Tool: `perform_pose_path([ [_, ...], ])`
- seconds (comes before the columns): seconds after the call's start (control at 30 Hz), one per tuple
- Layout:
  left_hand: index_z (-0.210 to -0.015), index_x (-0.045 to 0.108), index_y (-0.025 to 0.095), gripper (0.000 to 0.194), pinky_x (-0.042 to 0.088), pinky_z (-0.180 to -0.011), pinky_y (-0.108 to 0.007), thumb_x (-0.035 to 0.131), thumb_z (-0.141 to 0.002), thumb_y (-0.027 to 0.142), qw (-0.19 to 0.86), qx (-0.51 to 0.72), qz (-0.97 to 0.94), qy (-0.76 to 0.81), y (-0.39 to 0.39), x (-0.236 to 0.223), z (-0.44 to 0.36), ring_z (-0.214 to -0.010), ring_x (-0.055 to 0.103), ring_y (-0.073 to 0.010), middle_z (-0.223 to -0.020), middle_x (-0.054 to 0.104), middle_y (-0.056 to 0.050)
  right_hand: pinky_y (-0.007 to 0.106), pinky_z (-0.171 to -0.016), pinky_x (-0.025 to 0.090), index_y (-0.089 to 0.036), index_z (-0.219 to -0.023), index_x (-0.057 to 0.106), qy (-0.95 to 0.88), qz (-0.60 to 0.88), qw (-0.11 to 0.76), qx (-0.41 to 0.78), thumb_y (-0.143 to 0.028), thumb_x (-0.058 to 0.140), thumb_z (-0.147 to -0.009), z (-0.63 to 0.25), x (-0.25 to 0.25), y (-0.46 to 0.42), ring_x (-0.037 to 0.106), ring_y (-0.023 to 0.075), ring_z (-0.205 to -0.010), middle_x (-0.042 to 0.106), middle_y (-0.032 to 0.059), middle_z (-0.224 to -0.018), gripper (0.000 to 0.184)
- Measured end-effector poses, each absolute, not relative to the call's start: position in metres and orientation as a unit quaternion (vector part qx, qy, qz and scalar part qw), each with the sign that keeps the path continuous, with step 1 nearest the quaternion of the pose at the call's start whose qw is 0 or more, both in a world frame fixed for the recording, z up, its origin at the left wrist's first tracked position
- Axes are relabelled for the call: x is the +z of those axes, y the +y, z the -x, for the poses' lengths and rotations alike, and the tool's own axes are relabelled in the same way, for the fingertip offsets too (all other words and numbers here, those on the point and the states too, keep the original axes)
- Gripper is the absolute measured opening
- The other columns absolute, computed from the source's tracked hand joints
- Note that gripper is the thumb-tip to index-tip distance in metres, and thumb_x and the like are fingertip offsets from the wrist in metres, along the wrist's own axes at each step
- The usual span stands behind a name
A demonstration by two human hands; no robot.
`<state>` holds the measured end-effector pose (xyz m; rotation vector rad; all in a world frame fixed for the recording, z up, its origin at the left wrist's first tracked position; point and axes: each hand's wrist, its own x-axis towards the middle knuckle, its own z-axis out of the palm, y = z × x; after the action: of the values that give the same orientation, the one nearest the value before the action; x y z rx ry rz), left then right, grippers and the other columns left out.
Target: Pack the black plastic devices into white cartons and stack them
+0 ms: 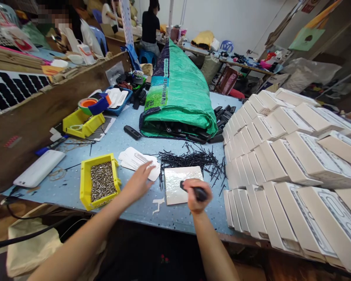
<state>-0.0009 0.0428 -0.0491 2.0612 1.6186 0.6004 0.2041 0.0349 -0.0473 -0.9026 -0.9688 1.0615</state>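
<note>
My right hand [194, 205] is wrapped around a black rounded device [201, 194], whose narrow end pokes out on the left of my fingers. I hold it over a flat board with a shiny, clear-film surface [174, 195]. My left hand [137, 183] has its fingers spread at a fanned stack of white printed cards [130, 158]; whether the fingertips press on the top card I cannot tell. Behind the board lies a loose heap of thin black sticks or ties [190, 158]. A small white paper scrap [158, 203] rests between my hands.
On the left stands a yellow bin [83, 191] of small metal parts, with a second yellow bin [71, 127] behind. A white power bank-like case [39, 169] lies nearby. A green woven sack [187, 89] spills black devices. Stacked white boxes [266, 160] fill the right.
</note>
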Motion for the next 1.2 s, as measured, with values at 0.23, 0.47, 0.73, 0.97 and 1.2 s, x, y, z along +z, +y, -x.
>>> perform_pose_path([
  [0.23, -0.114, 0.058, 0.018, 0.060, 0.037, -0.102, -0.047, 0.076, -0.058, 0.006, 0.126, -0.083, -0.831, 0.536, 0.133, -0.040, 0.062, -0.113, 0.058, -0.0320, -0.127, 0.058, -0.014, 0.032, -0.069, 0.049, -0.018, -0.096, 0.049, -0.384, 0.582, 0.560, 0.446, -0.039, 0.064, -0.071, -0.235, -0.085, 0.076, 0.057, 0.0143, -0.065, 0.058, -0.0012, -0.073, 0.037],
  [0.47, -0.120, 0.050, 0.019, 0.062, 0.040, -0.091, -0.038, 0.078, -0.064, 0.022, 0.077, -0.098, -0.852, 0.508, 0.120, -0.039, 0.072, -0.112, 0.056, -0.0318, -0.137, 0.046, -0.016, 0.046, -0.107, 0.031, -0.016, -0.104, 0.055, -0.575, 0.629, 0.492, 0.179, -0.031, 0.056, -0.077, -0.250, -0.111, 0.074, 0.043, 0.0243, -0.120, 0.049, 0.0136, -0.121, 0.031],
  [0.73, -0.115, 0.054, 0.017, 0.051, 0.032, -0.096, -0.042, 0.076, -0.069, 0.024, 0.091, -0.108, -0.867, 0.478, 0.117, -0.034, 0.073, -0.115, 0.052, -0.0314, -0.124, 0.056, -0.015, 0.043, -0.104, 0.034, -0.017, -0.093, 0.058, -0.590, 0.622, 0.477, 0.194, -0.031, 0.053, -0.080, -0.251, -0.111, 0.074, 0.047, 0.0224, -0.113, 0.051, 0.0108, -0.114, 0.020],
  [0.97, -0.106, 0.060, 0.015, 0.052, 0.036, -0.095, -0.042, 0.079, -0.058, 0.017, 0.140, -0.083, -0.861, 0.481, 0.117, -0.028, 0.066, -0.121, 0.045, -0.0352, -0.133, 0.049, -0.019, 0.043, -0.104, 0.034, -0.016, -0.090, 0.059, -0.580, 0.621, 0.484, 0.208, -0.031, 0.054, -0.078, -0.253, -0.113, 0.076, 0.048, 0.0221, -0.112, 0.052, 0.0107, -0.114, 0.019],
  [1.2, -0.098, 0.070, 0.024, 0.024, 0.050, -0.069, -0.026, 0.055, -0.079, 0.026, 0.384, 0.026, -0.815, 0.434, 0.083, 0.035, 0.048, -0.078, 0.065, -0.0204, -0.091, 0.071, -0.004, 0.041, -0.094, 0.042, -0.020, -0.100, 0.063, -0.591, 0.513, 0.582, 0.221, -0.029, 0.059, -0.081, -0.233, -0.048, 0.046, 0.054, 0.0205, -0.100, 0.058, 0.0074, -0.101, 0.021],
])
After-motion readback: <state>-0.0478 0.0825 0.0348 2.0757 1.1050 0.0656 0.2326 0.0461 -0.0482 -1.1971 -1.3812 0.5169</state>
